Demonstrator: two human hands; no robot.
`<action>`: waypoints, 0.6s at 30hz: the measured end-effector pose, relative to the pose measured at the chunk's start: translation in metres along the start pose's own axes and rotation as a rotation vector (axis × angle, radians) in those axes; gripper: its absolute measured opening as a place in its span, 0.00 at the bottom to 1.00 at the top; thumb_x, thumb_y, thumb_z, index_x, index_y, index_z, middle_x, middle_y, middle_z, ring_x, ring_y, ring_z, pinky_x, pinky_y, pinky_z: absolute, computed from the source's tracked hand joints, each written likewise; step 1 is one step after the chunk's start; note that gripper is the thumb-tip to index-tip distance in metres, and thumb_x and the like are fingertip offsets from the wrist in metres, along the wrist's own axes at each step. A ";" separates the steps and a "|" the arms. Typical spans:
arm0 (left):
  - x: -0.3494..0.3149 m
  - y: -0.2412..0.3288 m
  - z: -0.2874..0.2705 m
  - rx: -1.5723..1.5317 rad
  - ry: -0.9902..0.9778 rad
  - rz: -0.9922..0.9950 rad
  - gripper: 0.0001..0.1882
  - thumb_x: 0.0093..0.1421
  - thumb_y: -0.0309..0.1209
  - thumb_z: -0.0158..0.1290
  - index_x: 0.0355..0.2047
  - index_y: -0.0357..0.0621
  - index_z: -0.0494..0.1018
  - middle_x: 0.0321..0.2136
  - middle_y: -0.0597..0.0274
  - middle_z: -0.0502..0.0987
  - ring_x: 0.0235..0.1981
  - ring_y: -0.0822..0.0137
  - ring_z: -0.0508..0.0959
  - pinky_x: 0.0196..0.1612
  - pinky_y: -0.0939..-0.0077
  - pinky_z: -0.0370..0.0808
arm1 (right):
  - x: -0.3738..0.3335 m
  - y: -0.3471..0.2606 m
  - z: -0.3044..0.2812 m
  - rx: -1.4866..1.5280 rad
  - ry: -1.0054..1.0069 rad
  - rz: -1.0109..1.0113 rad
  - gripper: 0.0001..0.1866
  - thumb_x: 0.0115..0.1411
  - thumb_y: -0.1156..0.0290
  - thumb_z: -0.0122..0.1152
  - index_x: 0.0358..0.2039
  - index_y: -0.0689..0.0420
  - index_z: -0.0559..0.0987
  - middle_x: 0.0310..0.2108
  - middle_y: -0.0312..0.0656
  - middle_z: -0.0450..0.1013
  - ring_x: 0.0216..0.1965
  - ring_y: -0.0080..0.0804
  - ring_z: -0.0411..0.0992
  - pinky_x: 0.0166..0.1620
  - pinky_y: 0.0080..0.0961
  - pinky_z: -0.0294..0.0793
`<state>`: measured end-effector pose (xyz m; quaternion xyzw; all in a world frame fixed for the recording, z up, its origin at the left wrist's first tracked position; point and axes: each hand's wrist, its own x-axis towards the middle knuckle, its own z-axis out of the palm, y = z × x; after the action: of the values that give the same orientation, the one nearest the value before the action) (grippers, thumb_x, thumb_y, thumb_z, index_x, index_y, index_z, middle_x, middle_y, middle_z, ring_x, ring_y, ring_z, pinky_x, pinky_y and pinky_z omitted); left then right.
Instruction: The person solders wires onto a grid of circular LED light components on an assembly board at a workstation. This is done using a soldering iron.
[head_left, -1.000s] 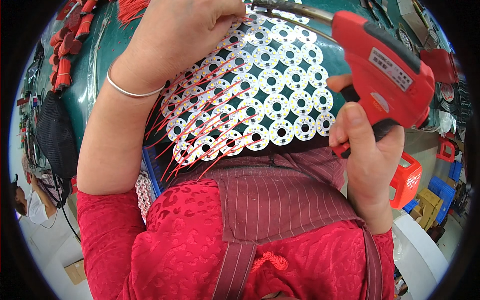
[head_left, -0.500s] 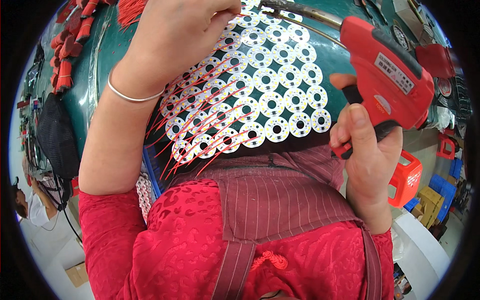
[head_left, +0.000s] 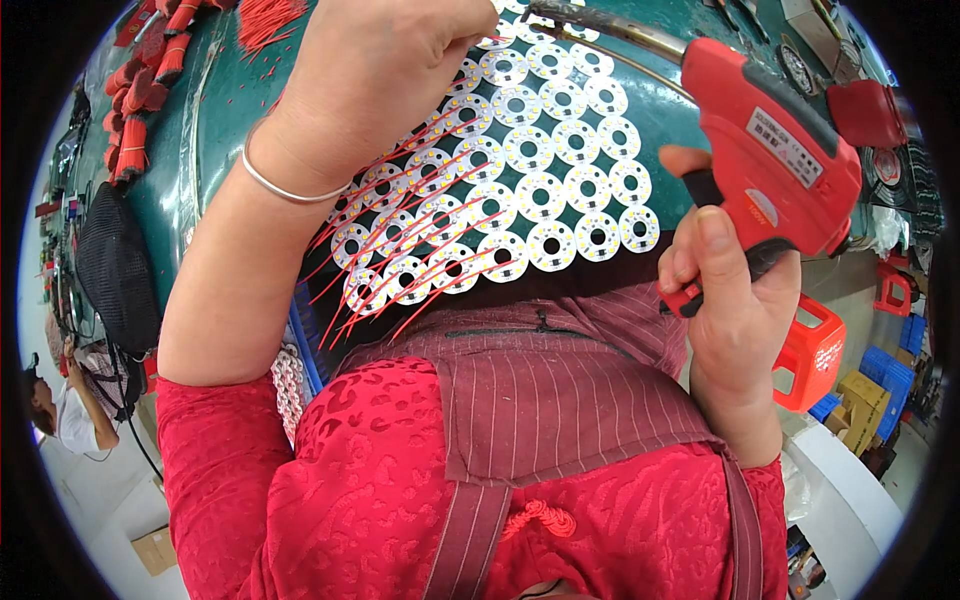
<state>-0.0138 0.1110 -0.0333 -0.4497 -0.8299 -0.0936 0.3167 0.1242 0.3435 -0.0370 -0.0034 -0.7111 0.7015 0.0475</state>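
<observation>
My right hand (head_left: 735, 280) is wrapped round the grip of a red and black soldering gun (head_left: 775, 150). The gun's long metal nozzle points left, with its dark tip over the far rows of round white LED boards (head_left: 540, 197). Near that tip, my left hand (head_left: 400, 65) is closed in a pinch at the far boards, and a short bit of red wire (head_left: 495, 39) shows just by its fingertips. Thin red wires (head_left: 385, 245) run slantwise from many boards on the left side. My left hand and forearm cover part of the panel.
Loose red wires (head_left: 268, 22) lie on the green table (head_left: 225, 110). Bundled red wires (head_left: 130, 150) are at the far left, beside a black mesh bag (head_left: 115, 265). A red stool (head_left: 812, 355) stands at the right. Another person (head_left: 75, 415) is at the far left.
The sheet of boards has shifted slightly away from me. My left hand has moved a little to the right, still pinched. The soldering gun has barely moved.
</observation>
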 end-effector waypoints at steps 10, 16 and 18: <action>-0.003 0.001 0.003 0.004 -0.026 -0.051 0.05 0.44 0.23 0.59 0.19 0.49 0.76 0.17 0.65 0.69 0.27 0.61 0.73 0.44 0.62 0.68 | 0.000 0.001 0.000 0.014 -0.013 -0.004 0.18 0.66 0.72 0.53 0.53 0.67 0.68 0.50 0.53 0.72 0.23 0.17 0.64 0.25 0.18 0.70; -0.002 0.002 0.003 0.000 -0.063 -0.070 0.05 0.44 0.23 0.59 0.19 0.49 0.76 0.17 0.65 0.69 0.27 0.61 0.73 0.44 0.62 0.68 | 0.000 0.003 -0.001 0.021 -0.026 0.000 0.15 0.66 0.73 0.53 0.51 0.66 0.70 0.48 0.53 0.73 0.23 0.17 0.65 0.26 0.18 0.70; -0.002 0.001 0.003 0.014 -0.048 -0.045 0.05 0.44 0.23 0.59 0.19 0.49 0.76 0.17 0.65 0.69 0.27 0.61 0.73 0.43 0.62 0.68 | 0.000 0.005 -0.003 0.009 -0.037 -0.002 0.15 0.66 0.73 0.53 0.50 0.66 0.70 0.48 0.53 0.73 0.24 0.17 0.65 0.26 0.19 0.71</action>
<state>-0.0133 0.1114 -0.0368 -0.4308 -0.8477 -0.0839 0.2979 0.1246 0.3465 -0.0415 0.0104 -0.7086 0.7046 0.0351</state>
